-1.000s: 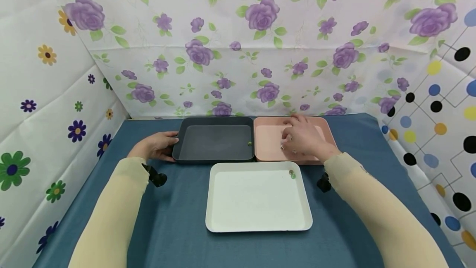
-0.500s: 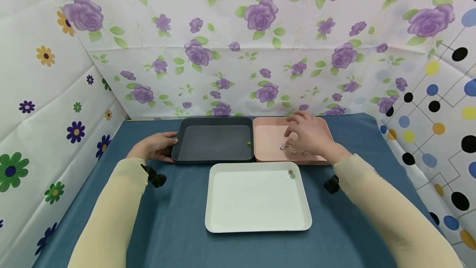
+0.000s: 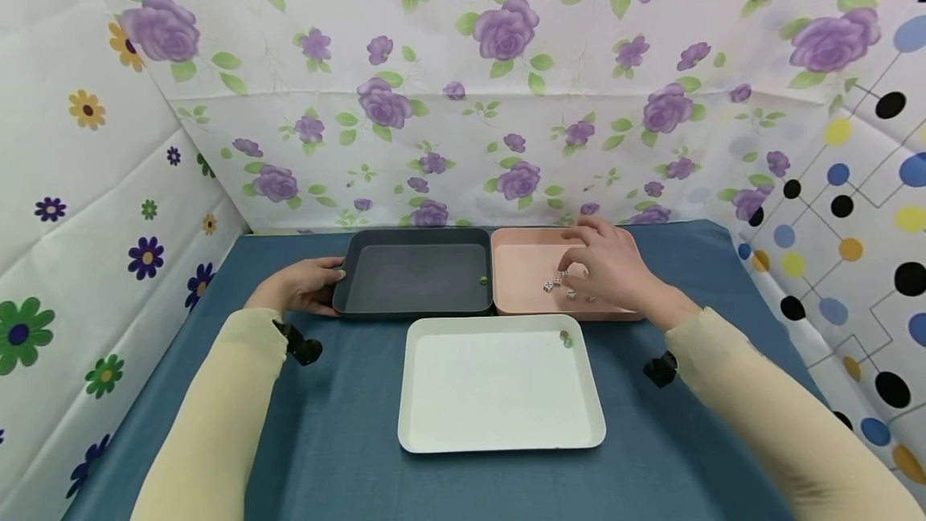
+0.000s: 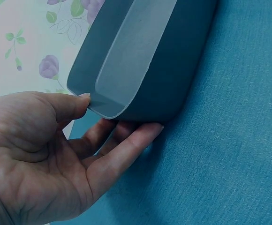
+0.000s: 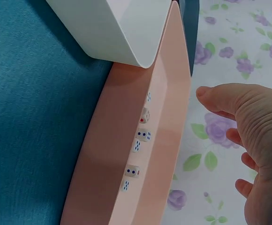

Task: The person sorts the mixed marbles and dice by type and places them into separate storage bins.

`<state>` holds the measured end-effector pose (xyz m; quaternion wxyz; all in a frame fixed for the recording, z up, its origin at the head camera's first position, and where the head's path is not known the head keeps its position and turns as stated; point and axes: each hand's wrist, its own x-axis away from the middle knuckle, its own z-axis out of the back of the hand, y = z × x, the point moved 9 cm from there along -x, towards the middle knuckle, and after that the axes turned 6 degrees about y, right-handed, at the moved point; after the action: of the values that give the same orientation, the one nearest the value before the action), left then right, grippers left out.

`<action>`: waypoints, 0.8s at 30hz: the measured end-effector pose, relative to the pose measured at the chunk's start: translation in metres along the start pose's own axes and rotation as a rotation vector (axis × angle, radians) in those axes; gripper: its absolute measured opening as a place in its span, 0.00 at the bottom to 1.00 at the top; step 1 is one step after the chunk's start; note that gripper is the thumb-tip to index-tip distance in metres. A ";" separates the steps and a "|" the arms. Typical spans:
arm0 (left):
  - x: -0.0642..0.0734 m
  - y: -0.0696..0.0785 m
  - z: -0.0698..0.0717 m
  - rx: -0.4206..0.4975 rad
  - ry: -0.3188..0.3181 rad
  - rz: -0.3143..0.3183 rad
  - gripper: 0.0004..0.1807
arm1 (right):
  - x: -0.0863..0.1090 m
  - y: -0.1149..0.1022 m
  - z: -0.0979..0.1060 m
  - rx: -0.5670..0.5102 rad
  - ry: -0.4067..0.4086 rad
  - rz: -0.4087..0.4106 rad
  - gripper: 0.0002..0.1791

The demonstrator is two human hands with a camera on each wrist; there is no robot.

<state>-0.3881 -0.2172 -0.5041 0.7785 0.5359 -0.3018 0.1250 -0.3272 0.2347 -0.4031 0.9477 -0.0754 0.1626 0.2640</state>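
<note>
My left hand (image 3: 307, 284) grips the left end of a dark grey tray (image 3: 412, 276). In the left wrist view its thumb lies on the rim and its fingers press the outer wall. My right hand (image 3: 608, 270) hovers over a pink tray (image 3: 522, 252), fingers loosely bent and holding nothing. Beneath it several white dice (image 5: 132, 170) lie in the pink tray's front part; the hand hides part of the tray in the head view. A small green bead-like thing (image 3: 483, 281) sits near the dark tray's right wall.
A white tray (image 3: 499, 392) stands in front of both other trays, with small greenish bead-like things (image 3: 567, 339) in its far right corner. A blue cloth (image 3: 347, 424) covers the table. Patterned sheets (image 3: 448, 127) hang behind and at the sides.
My right hand has drawn back to the right and away from the dice, so more of them show. The left hand and the trays have stayed put.
</note>
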 end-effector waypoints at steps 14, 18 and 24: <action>0.003 0.001 -0.001 -0.007 0.005 -0.013 0.32 | 0.015 -0.023 0.011 0.084 0.156 0.201 0.08; 0.003 0.001 -0.001 -0.010 0.008 -0.007 0.32 | 0.018 -0.026 0.009 0.052 0.139 0.205 0.08; 0.003 0.001 -0.001 -0.009 0.009 -0.002 0.32 | 0.025 -0.034 0.004 0.033 0.102 0.216 0.05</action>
<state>-0.3862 -0.2166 -0.5015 0.7824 0.5321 -0.2983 0.1251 -0.2882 0.2191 -0.4065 0.9053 -0.0553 0.2223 0.3577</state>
